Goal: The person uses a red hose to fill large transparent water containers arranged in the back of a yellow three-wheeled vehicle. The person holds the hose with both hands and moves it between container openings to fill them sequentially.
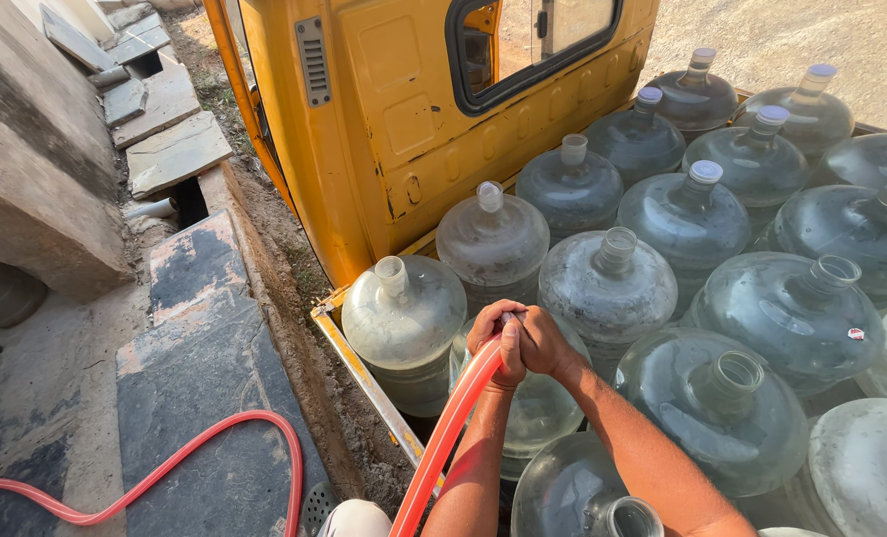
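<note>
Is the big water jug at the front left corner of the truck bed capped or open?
Open: the water jug shows a bare neck, no cap.

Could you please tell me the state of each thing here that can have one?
Left hand: closed around the red hose.
Right hand: clasped over the left hand.
Red hose: its end held over a jug mouth.
Open jug: uncapped.
Capped jug: cap on.
Cab rear window: cannot tell whether shut.
</note>
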